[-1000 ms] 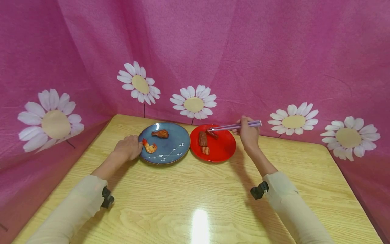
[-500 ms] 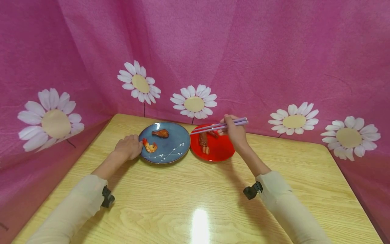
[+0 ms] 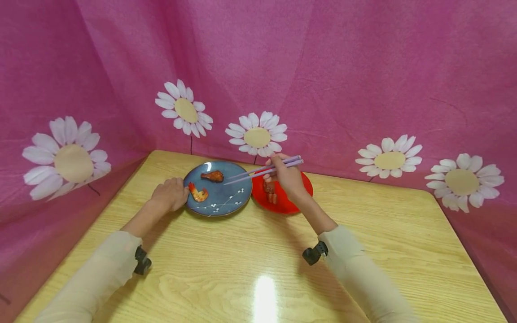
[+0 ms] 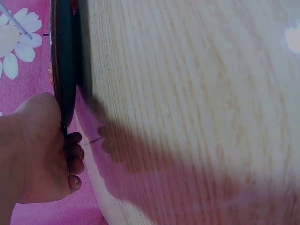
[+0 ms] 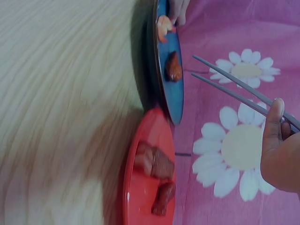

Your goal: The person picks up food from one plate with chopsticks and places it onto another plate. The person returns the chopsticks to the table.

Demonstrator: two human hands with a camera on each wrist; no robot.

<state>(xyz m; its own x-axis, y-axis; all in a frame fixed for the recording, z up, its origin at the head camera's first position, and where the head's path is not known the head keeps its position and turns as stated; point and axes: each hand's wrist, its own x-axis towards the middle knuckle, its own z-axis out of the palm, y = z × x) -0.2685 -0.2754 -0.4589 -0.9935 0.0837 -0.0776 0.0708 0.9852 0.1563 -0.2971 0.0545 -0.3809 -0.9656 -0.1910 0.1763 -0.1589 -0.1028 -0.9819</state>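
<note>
My left hand [image 3: 170, 195] grips the left rim of a round blue plate [image 3: 222, 192], fingers curled beneath it in the left wrist view. On that plate lie a chicken drumstick [image 3: 212, 176] and an orange shrimp [image 3: 199, 194]. My right hand [image 3: 289, 179] holds a pair of purple chopsticks [image 5: 229, 93] above the red plate [image 3: 287, 205]. Their tips are spread apart, with nothing between them, over the blue plate just right of the drumstick. Partly hidden under the right hand, the red plate carries a blocky brown piece of meat [image 5: 162, 165], a dark brown elongated piece [image 5: 163, 198] and pinkish segments [image 5: 144, 157].
Both plates stand side by side near the back edge of a light wooden table [image 3: 202, 260]. Behind them hangs a pink curtain [image 3: 250, 58] printed with white daisies. A black wrist camera [image 3: 142, 261] sits on the left sleeve, another [image 3: 315, 253] on the right.
My right hand has moved left with the chopsticks, from the food on the red plate to over the blue plate; the chopstick tips have spread. The left hand has stayed at the rim.
</note>
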